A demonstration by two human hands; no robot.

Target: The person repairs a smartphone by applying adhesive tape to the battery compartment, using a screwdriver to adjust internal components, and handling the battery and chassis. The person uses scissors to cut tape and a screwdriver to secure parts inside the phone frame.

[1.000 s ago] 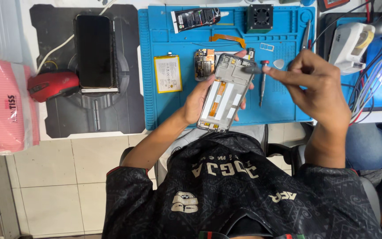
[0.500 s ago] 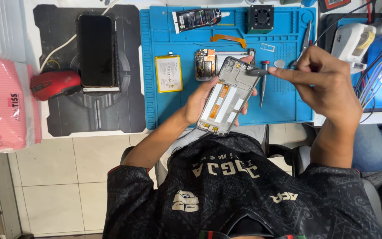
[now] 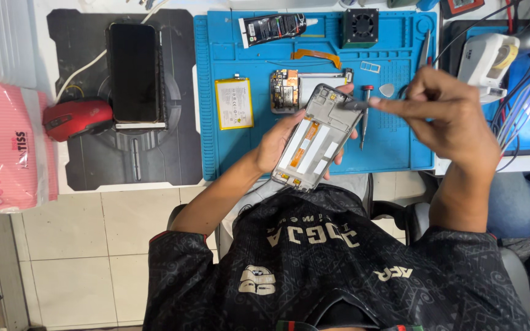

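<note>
Battery (image 3: 234, 103) & screwdriver (image 3: 364, 116) beside phone frame (image 3: 316, 137)

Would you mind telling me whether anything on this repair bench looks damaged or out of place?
Nothing stands out. The left hand holds the opened grey phone frame; the right hand works a thin tool at its top. Parts lie on the blue mat.

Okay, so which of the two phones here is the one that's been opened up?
The phone frame held in the left hand, with its back off and orange flex showing. The other phone lies closed, dark screen up, on the black mat.
</note>
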